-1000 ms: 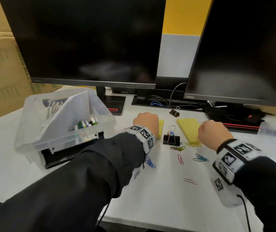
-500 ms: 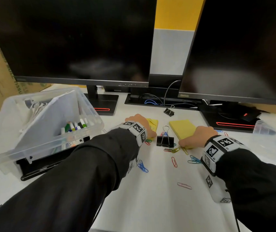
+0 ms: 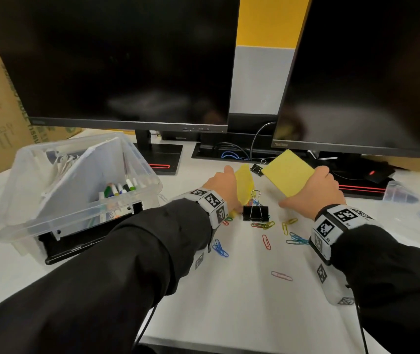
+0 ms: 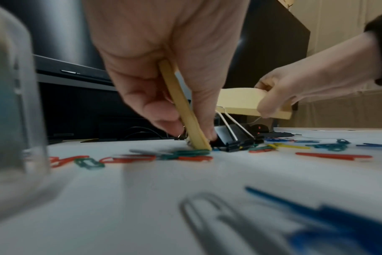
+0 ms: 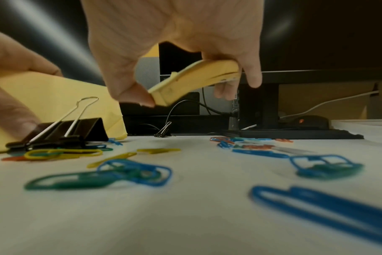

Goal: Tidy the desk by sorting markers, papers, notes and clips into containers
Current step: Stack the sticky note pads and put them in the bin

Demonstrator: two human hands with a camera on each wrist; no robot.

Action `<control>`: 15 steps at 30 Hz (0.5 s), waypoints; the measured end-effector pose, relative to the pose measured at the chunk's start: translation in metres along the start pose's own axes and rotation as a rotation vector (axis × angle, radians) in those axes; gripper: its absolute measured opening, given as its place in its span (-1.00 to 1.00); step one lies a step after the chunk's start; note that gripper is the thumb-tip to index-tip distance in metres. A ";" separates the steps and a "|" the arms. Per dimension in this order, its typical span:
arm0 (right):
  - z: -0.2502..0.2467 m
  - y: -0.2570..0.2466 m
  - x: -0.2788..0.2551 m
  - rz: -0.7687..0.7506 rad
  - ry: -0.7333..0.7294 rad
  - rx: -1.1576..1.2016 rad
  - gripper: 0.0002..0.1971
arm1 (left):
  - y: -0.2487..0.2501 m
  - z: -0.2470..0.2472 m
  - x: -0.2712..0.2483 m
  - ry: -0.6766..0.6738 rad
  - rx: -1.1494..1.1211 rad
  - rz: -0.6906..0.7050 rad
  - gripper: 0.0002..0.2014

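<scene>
Yellow sticky pads fill both hands over a white desk (image 3: 229,315). The left hand (image 3: 223,186) pinches one pad (image 3: 245,183) between thumb and fingers, tilted on edge, its lower corner touching the desk beside a large black binder clip (image 3: 255,212). The right hand (image 3: 315,190) grips the second pad (image 3: 289,172) by its near edge, lifted clear of the desk. Coloured paper clips (image 3: 266,241) lie scattered between and before the wrists. At left, a clear bin (image 3: 10,221) holds markers (image 3: 119,189) and papers (image 3: 81,180). Two dark monitors (image 3: 127,60) stand behind.
</scene>
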State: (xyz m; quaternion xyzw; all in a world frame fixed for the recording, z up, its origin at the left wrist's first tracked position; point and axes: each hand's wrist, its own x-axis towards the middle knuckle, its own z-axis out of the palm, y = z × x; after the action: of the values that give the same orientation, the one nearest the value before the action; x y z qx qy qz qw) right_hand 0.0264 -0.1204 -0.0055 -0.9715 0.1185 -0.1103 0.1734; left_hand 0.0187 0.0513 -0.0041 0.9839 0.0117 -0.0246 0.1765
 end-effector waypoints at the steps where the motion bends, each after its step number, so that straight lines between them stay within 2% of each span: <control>1: -0.001 0.001 -0.002 -0.010 0.022 0.039 -0.12 | 0.001 0.000 -0.002 0.024 0.007 0.037 -0.36; 4: -0.005 0.003 -0.007 -0.042 0.070 0.175 -0.11 | 0.000 -0.003 -0.005 0.144 -0.012 0.097 -0.62; 7: -0.010 0.005 -0.010 -0.086 0.051 0.440 -0.13 | -0.001 -0.013 -0.008 0.320 -0.209 0.093 -0.66; 11: -0.019 0.003 -0.016 -0.068 -0.141 0.878 -0.34 | 0.007 -0.033 -0.012 0.417 -0.590 -0.028 -0.68; 15: -0.021 0.005 -0.019 0.088 -0.356 1.367 -0.48 | 0.015 -0.061 -0.020 0.550 -0.852 -0.031 -0.69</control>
State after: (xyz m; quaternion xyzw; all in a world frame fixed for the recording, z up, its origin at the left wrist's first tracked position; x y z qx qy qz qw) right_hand 0.0020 -0.1262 0.0086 -0.6424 0.0318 0.0075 0.7656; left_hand 0.0018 0.0583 0.0591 0.7943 0.0812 0.2400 0.5522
